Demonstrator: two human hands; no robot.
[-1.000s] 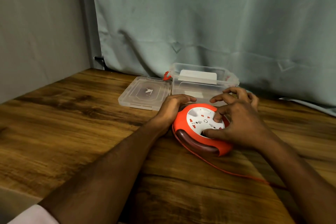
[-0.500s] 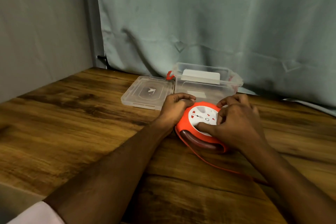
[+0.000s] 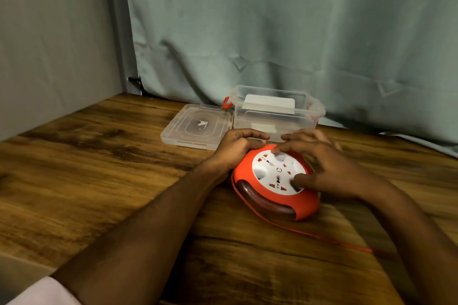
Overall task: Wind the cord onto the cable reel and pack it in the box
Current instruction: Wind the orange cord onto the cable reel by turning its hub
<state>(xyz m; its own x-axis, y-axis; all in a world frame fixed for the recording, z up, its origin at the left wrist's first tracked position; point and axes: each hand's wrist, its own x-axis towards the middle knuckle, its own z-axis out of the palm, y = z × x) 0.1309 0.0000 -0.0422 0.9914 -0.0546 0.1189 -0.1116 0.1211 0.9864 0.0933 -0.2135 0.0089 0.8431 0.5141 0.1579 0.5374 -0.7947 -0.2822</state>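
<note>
Our two hands work an orange cable reel (image 3: 275, 187) that lies flat on a wood-grain table (image 3: 104, 176), its white socket face (image 3: 277, 172) turned up toward us. Our left hand (image 3: 235, 147) is cupped against the reel's far left edge, fingers curled over the orange rim and pressing it, wrapped around nothing else. Our right hand (image 3: 329, 171) lies spread over the socket face from the right: the thumb presses the white disc near its lower right, and the forefinger reaches across to the disc's far side, its tip blurred. We cannot tell whether the remaining fingers touch the reel or hover just above it.

A dark brown handle (image 3: 262, 202) arcs along the reel's near side, below both hands. From the reel's left flank, just under our left wrist, a thin orange cord (image 3: 319, 236) runs along the near edge of the reel and out across the table, passing under our right forearm toward the lower right, where we lose it.

Just beyond our fingertips stands the clear plastic box (image 3: 277, 116), open, with red latches at its ends and a white card leaning inside against its far wall. Its clear lid (image 3: 197, 126) lies flat on the table beyond our left hand, just beside the box. A grey-green curtain (image 3: 285, 32) hangs behind it all.
</note>
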